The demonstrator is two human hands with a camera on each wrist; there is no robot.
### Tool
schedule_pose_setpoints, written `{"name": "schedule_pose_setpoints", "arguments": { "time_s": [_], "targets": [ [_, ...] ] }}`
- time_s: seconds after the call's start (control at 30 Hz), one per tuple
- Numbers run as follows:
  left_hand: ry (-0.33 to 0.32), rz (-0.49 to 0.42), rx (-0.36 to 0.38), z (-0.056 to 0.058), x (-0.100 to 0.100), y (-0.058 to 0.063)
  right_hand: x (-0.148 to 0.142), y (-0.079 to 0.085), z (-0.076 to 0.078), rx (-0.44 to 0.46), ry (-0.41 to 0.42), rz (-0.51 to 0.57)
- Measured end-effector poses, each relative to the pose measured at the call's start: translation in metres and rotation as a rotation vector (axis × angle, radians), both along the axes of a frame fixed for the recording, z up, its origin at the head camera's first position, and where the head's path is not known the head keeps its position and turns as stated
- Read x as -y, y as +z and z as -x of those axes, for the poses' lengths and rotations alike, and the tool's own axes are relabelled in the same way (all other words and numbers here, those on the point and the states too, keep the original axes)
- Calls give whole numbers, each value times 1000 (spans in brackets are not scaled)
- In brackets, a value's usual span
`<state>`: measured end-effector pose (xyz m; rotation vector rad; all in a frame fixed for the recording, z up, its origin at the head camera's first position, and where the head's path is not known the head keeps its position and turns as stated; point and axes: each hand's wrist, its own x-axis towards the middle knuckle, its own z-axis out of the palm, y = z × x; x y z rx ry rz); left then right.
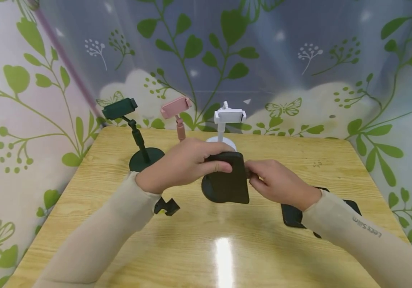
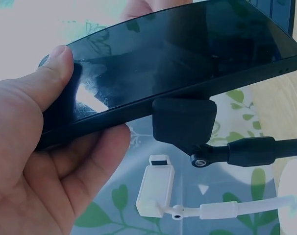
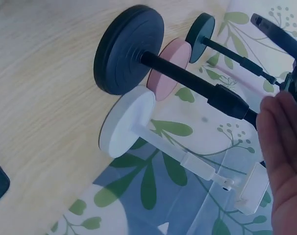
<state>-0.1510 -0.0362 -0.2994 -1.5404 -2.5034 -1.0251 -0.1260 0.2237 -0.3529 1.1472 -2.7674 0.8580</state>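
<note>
My left hand grips a black smartphone by one end. In the left wrist view its thumb lies over the glossy screen and the other fingers are underneath. The phone rests against the holder head of a black phone stand, whose round base is partly behind the phone in the head view. On the phone's other side, my right hand pinches a dark part of the holder with thumb and fingers. That part is mostly hidden.
Behind stand a green phone stand, a pink one and a white one. Dark phones lie under my right forearm. A black angular piece shows beside my left sleeve. The wooden table meets a leaf-patterned backdrop.
</note>
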Motion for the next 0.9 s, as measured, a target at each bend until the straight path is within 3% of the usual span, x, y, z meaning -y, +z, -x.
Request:
{"name": "schedule_pose_setpoints", "arguments": {
  "time_s": [0.4, 0.5, 0.67, 0.9],
  "targets": [
    [222, 170, -44, -11, -11, 4, -3, 18, 0, 93, -52, 176],
    [241, 152, -30, -12, -13, 4, -6, 22, -2, 90, -76, 177],
    [240, 61, 58, -14, -15, 7, -14, 28, -5, 78, -134, 192],
    [235, -37, 160, -16, -18, 15, -20, 40, -8, 40, -147, 231]
  ]
}}
